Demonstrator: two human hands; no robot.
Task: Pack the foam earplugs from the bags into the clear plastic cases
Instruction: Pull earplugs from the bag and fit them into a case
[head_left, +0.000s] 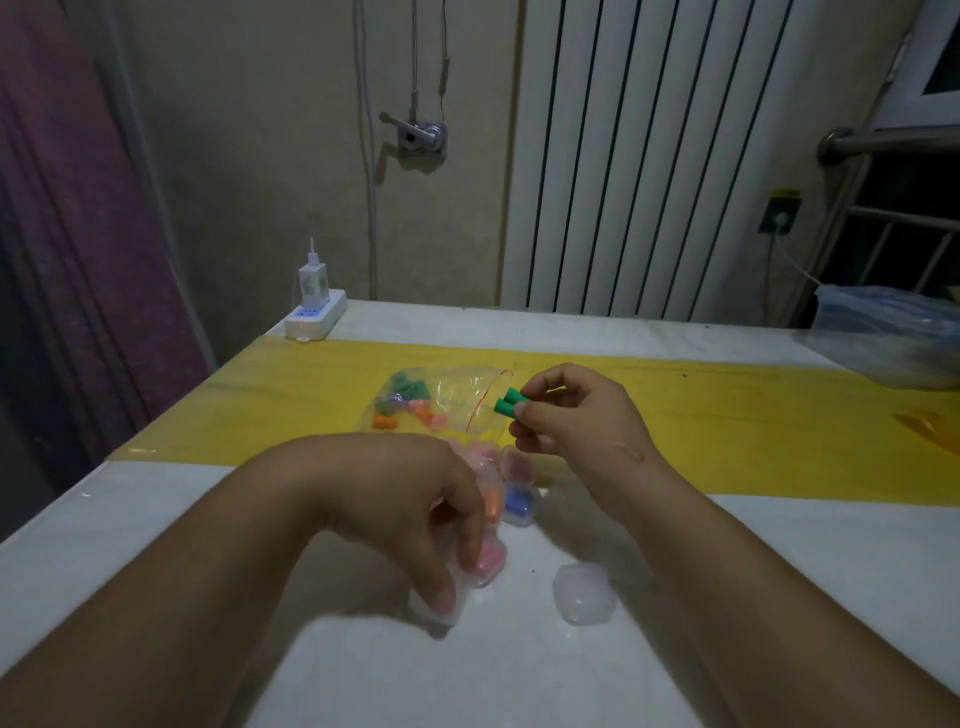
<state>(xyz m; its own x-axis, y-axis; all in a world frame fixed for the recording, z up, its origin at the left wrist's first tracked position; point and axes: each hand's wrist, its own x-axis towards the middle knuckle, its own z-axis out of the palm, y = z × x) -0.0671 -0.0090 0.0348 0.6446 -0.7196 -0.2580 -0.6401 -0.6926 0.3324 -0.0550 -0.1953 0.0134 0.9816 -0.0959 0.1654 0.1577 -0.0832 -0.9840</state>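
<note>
The right hand (566, 415) pinches two green earplugs (509, 404) just beside the mouth of the bag (457, 395). The left hand (415, 499), nearer than the bag, curls its fingers on a clear case (434, 610) on the desk (519, 665). To do this well, I judge the left should steady that case open while the right lowers both plugs in side by side.
</note>
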